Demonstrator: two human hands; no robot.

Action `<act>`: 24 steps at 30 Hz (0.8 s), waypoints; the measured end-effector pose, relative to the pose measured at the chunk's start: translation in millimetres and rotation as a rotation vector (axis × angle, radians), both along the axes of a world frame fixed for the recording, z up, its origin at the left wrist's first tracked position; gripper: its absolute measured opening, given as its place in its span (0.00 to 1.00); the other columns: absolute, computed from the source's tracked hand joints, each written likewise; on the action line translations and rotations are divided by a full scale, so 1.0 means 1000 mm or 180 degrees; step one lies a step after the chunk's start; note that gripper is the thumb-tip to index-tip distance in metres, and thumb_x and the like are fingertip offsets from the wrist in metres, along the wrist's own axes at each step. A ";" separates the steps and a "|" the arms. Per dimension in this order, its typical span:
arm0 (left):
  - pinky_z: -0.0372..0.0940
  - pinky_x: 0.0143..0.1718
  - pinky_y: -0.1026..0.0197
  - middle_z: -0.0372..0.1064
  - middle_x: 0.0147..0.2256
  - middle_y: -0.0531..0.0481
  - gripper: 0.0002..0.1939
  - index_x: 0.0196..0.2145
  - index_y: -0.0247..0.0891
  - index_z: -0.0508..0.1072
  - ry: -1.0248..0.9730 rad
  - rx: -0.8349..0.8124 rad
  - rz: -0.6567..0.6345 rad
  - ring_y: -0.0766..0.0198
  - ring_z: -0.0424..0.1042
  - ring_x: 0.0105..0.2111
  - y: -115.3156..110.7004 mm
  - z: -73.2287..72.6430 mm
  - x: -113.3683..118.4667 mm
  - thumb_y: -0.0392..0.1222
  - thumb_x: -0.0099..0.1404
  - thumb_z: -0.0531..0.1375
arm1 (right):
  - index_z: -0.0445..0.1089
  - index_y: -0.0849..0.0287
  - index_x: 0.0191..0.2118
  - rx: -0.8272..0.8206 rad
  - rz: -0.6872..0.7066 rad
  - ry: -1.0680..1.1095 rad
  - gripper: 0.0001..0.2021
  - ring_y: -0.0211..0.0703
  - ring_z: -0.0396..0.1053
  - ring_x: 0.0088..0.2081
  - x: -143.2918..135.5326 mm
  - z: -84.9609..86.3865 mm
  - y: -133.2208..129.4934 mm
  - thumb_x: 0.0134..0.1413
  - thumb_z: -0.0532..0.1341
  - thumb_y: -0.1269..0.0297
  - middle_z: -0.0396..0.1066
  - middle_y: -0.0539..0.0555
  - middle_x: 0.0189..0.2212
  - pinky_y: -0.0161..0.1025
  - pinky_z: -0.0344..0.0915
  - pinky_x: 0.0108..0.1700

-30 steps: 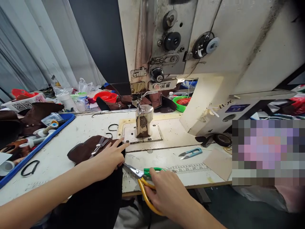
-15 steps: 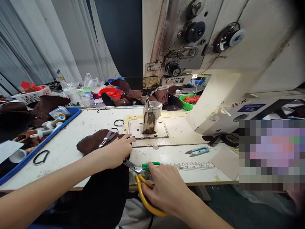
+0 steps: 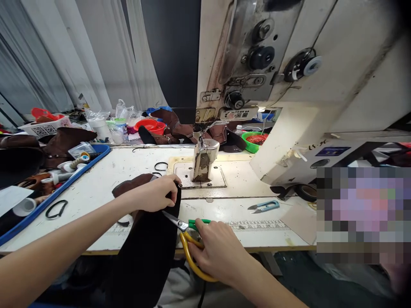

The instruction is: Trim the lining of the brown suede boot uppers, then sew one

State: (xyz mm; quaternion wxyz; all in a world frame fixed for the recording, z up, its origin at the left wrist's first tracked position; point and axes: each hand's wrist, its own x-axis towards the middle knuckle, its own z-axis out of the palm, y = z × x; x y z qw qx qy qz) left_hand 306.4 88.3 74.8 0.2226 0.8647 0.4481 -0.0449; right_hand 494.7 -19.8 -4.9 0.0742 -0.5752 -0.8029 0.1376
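Observation:
My left hand (image 3: pixel 158 194) pinches the upper edge of a boot upper (image 3: pixel 146 250), its fingers curled over the border. Black lining faces me and hangs over the table's front edge; a brown outer part shows behind my forearm. My right hand (image 3: pixel 221 250) is closed round scissors (image 3: pixel 189 256) with one green and one yellow handle. Their blades are against the black lining just below my left fingers; the tips lie over it. Whether the blades are cutting material I cannot tell.
A post-bed sewing machine (image 3: pixel 205 160) stands just ahead. Blue thread snips (image 3: pixel 265 206) lie right of a printed ruler scale (image 3: pixel 253 225). At left is a blue-rimmed tray (image 3: pixel 80 173) of thread spools. Black strip scraps (image 3: pixel 57 209) lie on the table; more brown uppers (image 3: pixel 175 124) are behind.
My left hand has shifted its hold along the upper's edge, and the upper has turned so more black lining shows and the buckle is hidden. The scissors have moved slightly left and up.

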 end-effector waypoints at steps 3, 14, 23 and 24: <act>0.60 0.60 0.56 0.59 0.60 0.52 0.02 0.30 0.43 0.77 -0.0199 0.0010 0.0097 0.57 0.66 0.57 0.007 -0.001 -0.006 0.40 0.60 0.62 | 0.64 0.58 0.33 -0.0002 -0.0076 0.0007 0.08 0.44 0.67 0.25 0.002 -0.006 -0.005 0.60 0.56 0.59 0.70 0.52 0.23 0.38 0.39 0.27; 0.63 0.56 0.53 0.58 0.61 0.54 0.06 0.29 0.44 0.75 -0.0388 -0.0012 0.0135 0.53 0.66 0.55 -0.001 0.000 -0.011 0.45 0.59 0.60 | 0.68 0.61 0.39 0.0003 -0.0161 -0.0078 0.10 0.49 0.71 0.26 -0.017 0.002 -0.005 0.59 0.57 0.59 0.71 0.54 0.23 0.40 0.37 0.26; 0.60 0.59 0.51 0.63 0.58 0.49 0.09 0.30 0.43 0.74 -0.0650 0.0061 0.0257 0.53 0.67 0.55 0.007 -0.008 -0.014 0.48 0.59 0.58 | 0.68 0.59 0.36 -0.0149 -0.0474 0.0039 0.10 0.53 0.74 0.32 -0.014 0.001 -0.017 0.59 0.55 0.59 0.74 0.56 0.28 0.42 0.41 0.28; 0.59 0.60 0.50 0.63 0.57 0.49 0.09 0.30 0.43 0.74 -0.0663 0.0058 0.0266 0.53 0.67 0.55 0.007 -0.008 -0.013 0.48 0.59 0.58 | 0.68 0.59 0.37 -0.0126 -0.0508 0.0046 0.10 0.53 0.74 0.32 -0.014 0.002 -0.019 0.60 0.54 0.59 0.75 0.56 0.28 0.42 0.42 0.28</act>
